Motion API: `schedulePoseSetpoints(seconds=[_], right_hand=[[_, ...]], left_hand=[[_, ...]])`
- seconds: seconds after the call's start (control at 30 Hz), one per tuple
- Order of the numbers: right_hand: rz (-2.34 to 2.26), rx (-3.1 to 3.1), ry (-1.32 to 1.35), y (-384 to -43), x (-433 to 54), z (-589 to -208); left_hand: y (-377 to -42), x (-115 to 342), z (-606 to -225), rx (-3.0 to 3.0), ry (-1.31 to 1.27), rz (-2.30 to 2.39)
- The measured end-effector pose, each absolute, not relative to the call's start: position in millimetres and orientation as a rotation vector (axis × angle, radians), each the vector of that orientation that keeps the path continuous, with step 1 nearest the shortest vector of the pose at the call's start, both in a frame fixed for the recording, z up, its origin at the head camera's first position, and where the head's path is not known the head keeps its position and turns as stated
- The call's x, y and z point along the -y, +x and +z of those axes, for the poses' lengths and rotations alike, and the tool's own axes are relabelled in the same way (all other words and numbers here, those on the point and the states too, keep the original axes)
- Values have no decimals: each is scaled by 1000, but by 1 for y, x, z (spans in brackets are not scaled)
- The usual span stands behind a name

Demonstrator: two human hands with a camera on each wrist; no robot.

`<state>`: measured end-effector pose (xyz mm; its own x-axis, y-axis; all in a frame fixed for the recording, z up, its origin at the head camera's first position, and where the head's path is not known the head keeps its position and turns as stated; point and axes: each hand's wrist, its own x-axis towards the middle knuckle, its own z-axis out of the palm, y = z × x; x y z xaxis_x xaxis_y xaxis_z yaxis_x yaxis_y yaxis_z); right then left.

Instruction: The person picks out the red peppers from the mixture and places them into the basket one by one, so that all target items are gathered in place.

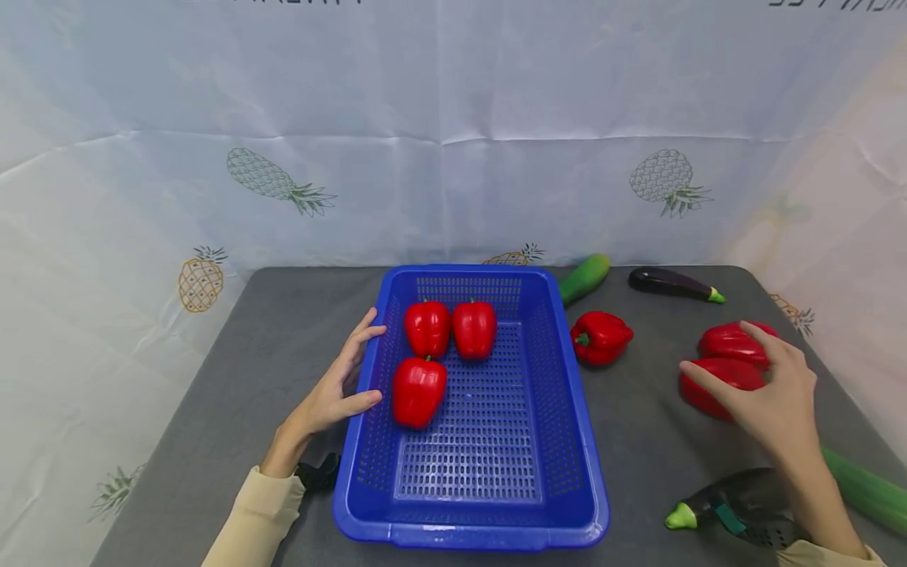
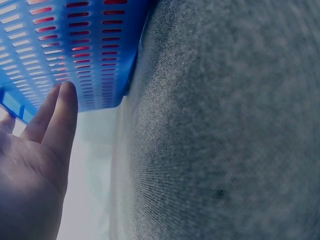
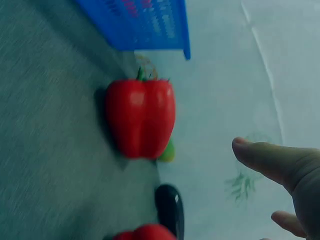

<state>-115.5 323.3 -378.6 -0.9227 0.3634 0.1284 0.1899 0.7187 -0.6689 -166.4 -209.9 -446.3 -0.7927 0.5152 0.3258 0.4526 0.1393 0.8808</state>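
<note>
A blue plastic basket (image 1: 468, 537) holds three red bell peppers (image 1: 420, 392) at its far left. My left hand (image 1: 329, 400) rests against its left rim, thumb and fingers spread; in the left wrist view, straight fingers (image 2: 60, 115) lie by the slotted side. Over two red bell peppers (image 1: 712, 382) on the right, my right hand (image 1: 775, 394) hovers with thumb and fingers apart, holding nothing. Another red bell pepper (image 1: 601, 338) lies just right of the basket, seen also in the right wrist view (image 3: 141, 120).
Behind the single pepper lie a green cucumber-like vegetable (image 1: 585, 278) and a dark eggplant (image 1: 669, 283). Beneath my right forearm is a second eggplant (image 1: 740, 496), beside a long green vegetable (image 1: 868, 492). A pineapple-print sheet (image 1: 439, 197) hangs behind the grey table (image 1: 212, 441).
</note>
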Motion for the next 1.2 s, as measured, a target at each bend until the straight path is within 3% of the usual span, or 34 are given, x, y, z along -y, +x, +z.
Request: schedulePoseSetpoints(seconds=[1.2], right_hand=[[937, 2767, -709, -128, -347, -425]], left_hand=[[-170, 211, -451, -2335, 1036, 1770]])
